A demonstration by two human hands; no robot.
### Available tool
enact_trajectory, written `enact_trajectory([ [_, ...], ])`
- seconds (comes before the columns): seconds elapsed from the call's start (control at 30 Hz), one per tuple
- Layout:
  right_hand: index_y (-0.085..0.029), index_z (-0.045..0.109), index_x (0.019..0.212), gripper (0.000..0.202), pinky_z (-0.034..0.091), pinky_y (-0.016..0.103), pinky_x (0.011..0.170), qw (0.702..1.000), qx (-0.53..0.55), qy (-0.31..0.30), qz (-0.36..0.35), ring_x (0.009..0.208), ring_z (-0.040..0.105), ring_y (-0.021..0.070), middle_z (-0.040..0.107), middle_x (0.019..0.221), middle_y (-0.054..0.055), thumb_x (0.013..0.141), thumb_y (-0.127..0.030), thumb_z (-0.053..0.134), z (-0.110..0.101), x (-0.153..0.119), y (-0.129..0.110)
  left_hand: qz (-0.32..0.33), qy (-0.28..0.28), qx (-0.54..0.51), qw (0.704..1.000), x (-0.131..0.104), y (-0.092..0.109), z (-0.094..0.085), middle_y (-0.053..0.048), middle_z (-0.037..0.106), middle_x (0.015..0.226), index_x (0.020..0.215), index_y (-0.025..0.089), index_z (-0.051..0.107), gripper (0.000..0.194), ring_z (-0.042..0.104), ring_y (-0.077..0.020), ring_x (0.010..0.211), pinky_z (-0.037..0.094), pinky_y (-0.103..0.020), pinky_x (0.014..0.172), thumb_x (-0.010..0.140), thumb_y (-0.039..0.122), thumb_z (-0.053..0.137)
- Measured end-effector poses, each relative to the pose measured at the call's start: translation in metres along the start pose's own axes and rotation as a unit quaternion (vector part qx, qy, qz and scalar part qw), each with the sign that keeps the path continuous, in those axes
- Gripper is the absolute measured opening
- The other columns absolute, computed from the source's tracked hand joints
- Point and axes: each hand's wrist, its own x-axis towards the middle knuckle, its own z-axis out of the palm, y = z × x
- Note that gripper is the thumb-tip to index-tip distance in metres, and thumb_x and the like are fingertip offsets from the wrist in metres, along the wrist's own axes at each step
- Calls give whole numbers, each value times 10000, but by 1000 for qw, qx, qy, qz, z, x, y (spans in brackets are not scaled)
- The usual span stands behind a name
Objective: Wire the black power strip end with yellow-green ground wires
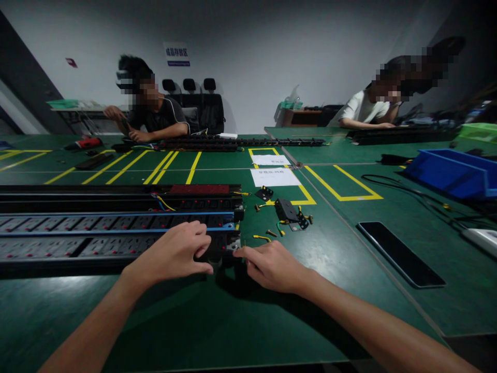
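Note:
Long black socket strips (pixel 116 246) lie side by side on the green table at the left. My left hand (pixel 180 249) is over the right part of the nearest strip, fingers curled and thumb stretched out; what lies under its fingertips is hidden. At that strip's right end, my right hand (pixel 267 263) has its index finger and thumb close together by the metal end piece (pixel 233 244). Anything between those fingertips is too small to make out. Just beyond are a yellow wire (pixel 262 238), a screw (pixel 271 233) and a black bracket (pixel 286 211).
A phone (pixel 399 254) lies at the right, with a blue bin (pixel 454 173) and black cables behind it. Paper labels (pixel 275 177) lie mid-table. Two people sit across the table, near more strips (pixel 272 141) and a red tool (pixel 88 143).

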Motion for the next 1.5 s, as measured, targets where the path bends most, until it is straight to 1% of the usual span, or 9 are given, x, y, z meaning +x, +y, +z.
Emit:
enact_trajectory([
  [0.1,-190,565,1223,325,293,280,568,1000,0,2,0,624,649,151,727,769,2,917,-131,472,2,0,1,-10,-13,-15,1000,-1,-5,-1,6,552,843,701,187,502,378,492,-179,813,292,-286,662,756,384,820],
  [0.2,-189,563,1224,326,287,284,567,1000,-4,1,0,629,653,154,728,771,4,915,-132,478,2,0,1,-12,-8,-16,1000,-1,-6,-1,4,552,837,701,186,506,369,491,-179,806,290,-284,656,775,390,804],
  [0.4,-196,563,1226,326,269,290,562,1000,-9,-3,6,615,647,158,723,757,-3,913,-135,490,-1,0,-1,9,22,11,1000,4,-1,5,-6,532,832,708,187,513,359,482,-191,805,292,-298,673,785,397,793],
  [0.63,-207,566,1203,325,269,295,568,1000,-17,-14,14,637,660,168,731,781,1,889,-136,522,-1,1,-2,55,65,38,996,11,8,16,-20,530,859,790,191,529,367,468,-210,813,309,-324,705,817,480,753],
  [0.87,-197,568,1178,300,251,298,565,999,-21,-26,25,632,658,171,731,772,7,887,-143,522,-1,3,-2,37,103,65,992,17,19,24,-45,537,935,944,187,580,410,475,-242,861,333,-349,736,761,487,792],
  [1.0,-198,582,1120,246,248,297,569,1000,-9,-5,29,620,648,163,727,764,6,897,-143,495,1,3,-1,21,121,70,990,21,23,30,-57,536,954,1010,184,594,466,484,-257,880,342,-367,747,775,555,752],
  [1.17,-188,581,1118,265,244,291,568,995,6,63,71,578,615,156,710,723,-1,884,-125,475,6,2,2,1,138,76,987,25,27,34,-60,535,963,1095,190,606,510,486,-260,881,356,-386,770,770,556,748],
  [1.23,-184,581,1123,277,247,288,571,994,10,69,80,588,616,158,706,716,-2,874,-119,481,8,1,4,-2,143,77,987,26,29,35,-61,537,964,1112,194,612,516,488,-261,882,360,-388,772,766,549,753],
  [1.5,-203,603,1033,228,241,299,576,996,18,76,51,598,628,153,727,759,-3,859,-102,496,12,2,4,-10,170,93,981,30,35,41,-85,554,984,1134,176,622,516,500,-274,894,372,-395,762,814,572,703],
])
